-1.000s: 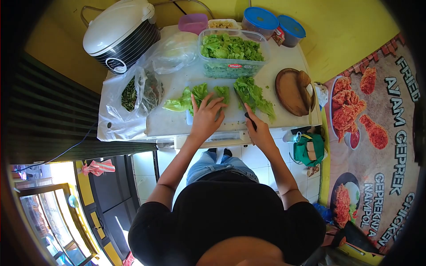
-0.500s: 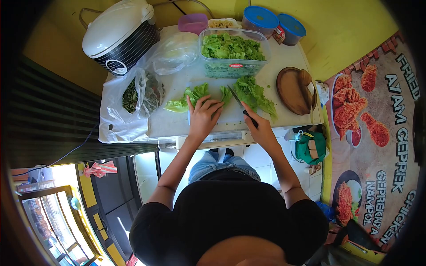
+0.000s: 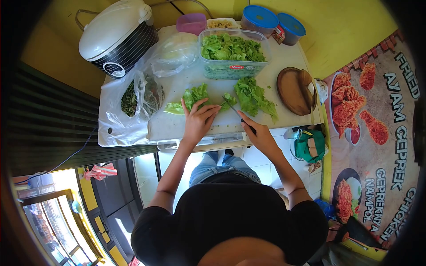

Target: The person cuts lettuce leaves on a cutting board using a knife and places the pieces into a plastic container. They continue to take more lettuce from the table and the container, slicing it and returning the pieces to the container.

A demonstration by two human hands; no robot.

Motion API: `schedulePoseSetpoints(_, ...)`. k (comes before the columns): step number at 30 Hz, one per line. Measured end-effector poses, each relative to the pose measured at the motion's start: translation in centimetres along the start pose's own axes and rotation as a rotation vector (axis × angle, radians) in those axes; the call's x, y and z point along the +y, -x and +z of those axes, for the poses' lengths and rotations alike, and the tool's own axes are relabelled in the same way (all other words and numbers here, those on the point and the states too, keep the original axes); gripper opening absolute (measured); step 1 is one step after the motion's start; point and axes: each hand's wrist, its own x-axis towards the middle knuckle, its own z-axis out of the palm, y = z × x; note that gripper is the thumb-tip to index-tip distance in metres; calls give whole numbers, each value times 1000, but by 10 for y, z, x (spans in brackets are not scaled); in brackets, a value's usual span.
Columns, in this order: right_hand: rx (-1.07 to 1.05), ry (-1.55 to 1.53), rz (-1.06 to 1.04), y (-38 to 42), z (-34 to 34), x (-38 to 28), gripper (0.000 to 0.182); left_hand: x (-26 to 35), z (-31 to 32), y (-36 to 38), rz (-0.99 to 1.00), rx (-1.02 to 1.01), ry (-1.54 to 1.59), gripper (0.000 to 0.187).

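My left hand (image 3: 199, 117) presses down on a bunch of green lettuce (image 3: 195, 95) on the white tabletop, its fingers bent over the leaves. In my right hand (image 3: 257, 133) is the black handle of a knife (image 3: 235, 111), whose blade points up and left. The blade lies at a small cut piece of lettuce (image 3: 229, 101), just right of my left fingertips. Another pile of lettuce leaves (image 3: 252, 96) rests to the right of the blade. Behind them stands a clear plastic container (image 3: 242, 71) full of cut lettuce.
A rice cooker (image 3: 116, 37) and plastic bags (image 3: 133, 128) occupy the table's left side. At the back are a purple container (image 3: 191, 23) and blue-lidded tubs (image 3: 261, 17). A round wooden board (image 3: 289, 91) sits at the right edge.
The knife and my right hand have shifted slightly left and down, and the small lettuce piece now lies lower beside the blade. My left hand has moved slightly left, with its fingers spread differently.
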Motion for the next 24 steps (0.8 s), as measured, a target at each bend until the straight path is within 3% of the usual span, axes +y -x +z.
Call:
schedulePoseSetpoints(3, -32, 66, 14, 2, -1, 4, 50, 0, 1, 0, -6, -1, 10, 20)
schedulePoseSetpoints(8, 71, 165, -140, -3, 15, 23, 51, -1, 1, 0, -18, 5, 33, 20)
schedulePoseSetpoints(11, 25, 283, -73, -17, 17, 7, 51, 0, 1, 1, -23, -8, 37, 19)
schedulePoseSetpoints(24, 39, 39, -72, 14, 6, 16, 50, 0, -2, 1, -43, 8, 35, 26)
